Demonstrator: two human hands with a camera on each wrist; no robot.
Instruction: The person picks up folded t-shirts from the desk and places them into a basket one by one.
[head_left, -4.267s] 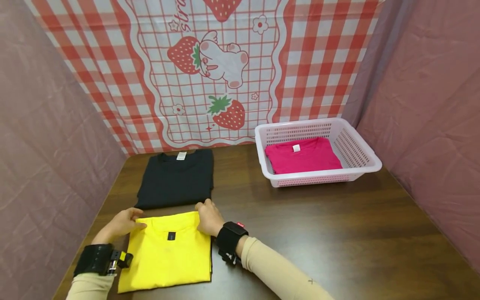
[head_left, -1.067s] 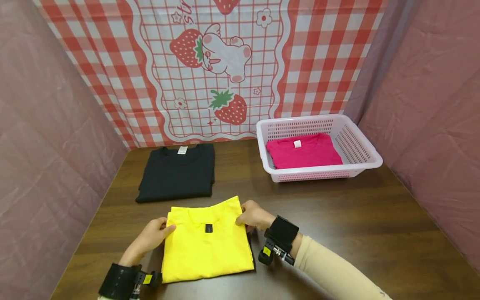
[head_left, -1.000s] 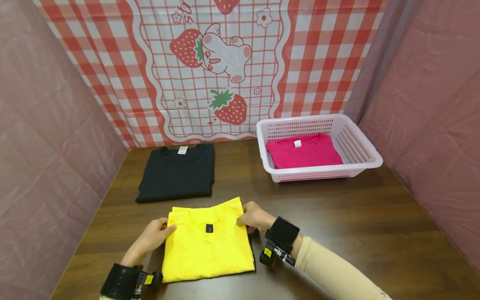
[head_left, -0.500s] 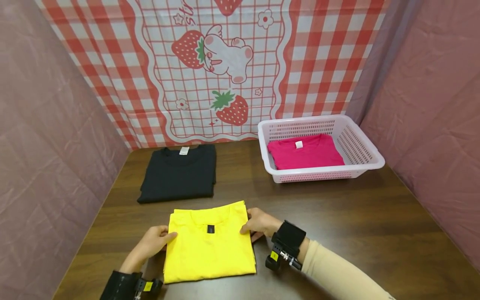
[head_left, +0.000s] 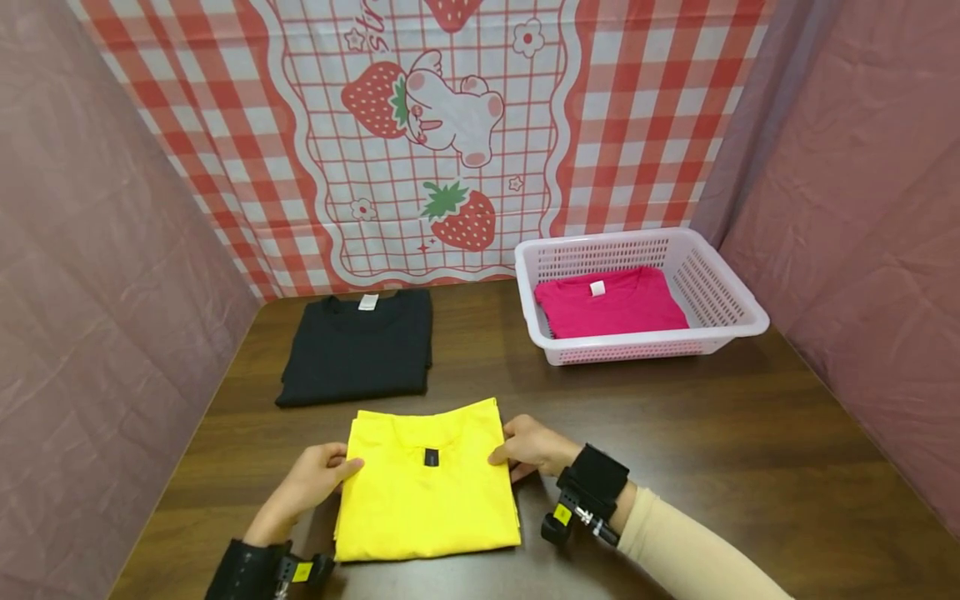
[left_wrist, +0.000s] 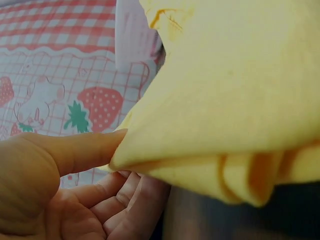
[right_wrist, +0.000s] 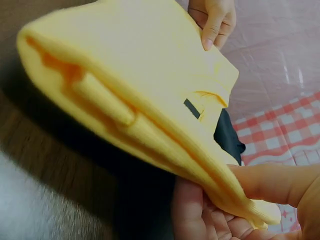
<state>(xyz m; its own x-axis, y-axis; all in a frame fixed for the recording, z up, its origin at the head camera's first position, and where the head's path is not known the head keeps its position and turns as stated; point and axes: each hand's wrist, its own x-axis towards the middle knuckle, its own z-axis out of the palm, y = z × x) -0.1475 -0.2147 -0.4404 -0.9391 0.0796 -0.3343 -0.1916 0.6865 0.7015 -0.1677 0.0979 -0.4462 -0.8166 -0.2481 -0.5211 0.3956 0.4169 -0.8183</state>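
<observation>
A folded yellow T-shirt with a small black neck label is held between both hands at the front of the table. My left hand pinches its left edge, thumb on top; in the left wrist view the thumb presses on the folded layers with fingers below. At the opposite edge, my right hand pinches the shirt the same way. The right wrist view shows the stacked folds raised over the dark table surface. Behind lies a folded black T-shirt with a white label.
At the back right stands a white plastic basket holding a folded pink T-shirt. A brown wooden table bears everything. Behind it hangs a strawberry-print checked cloth, with pink curtains at the sides.
Since the earliest frame, both hands have carried the yellow T-shirt to the right, away from in front of the black one. In the last half second it has shifted slightly further right.
</observation>
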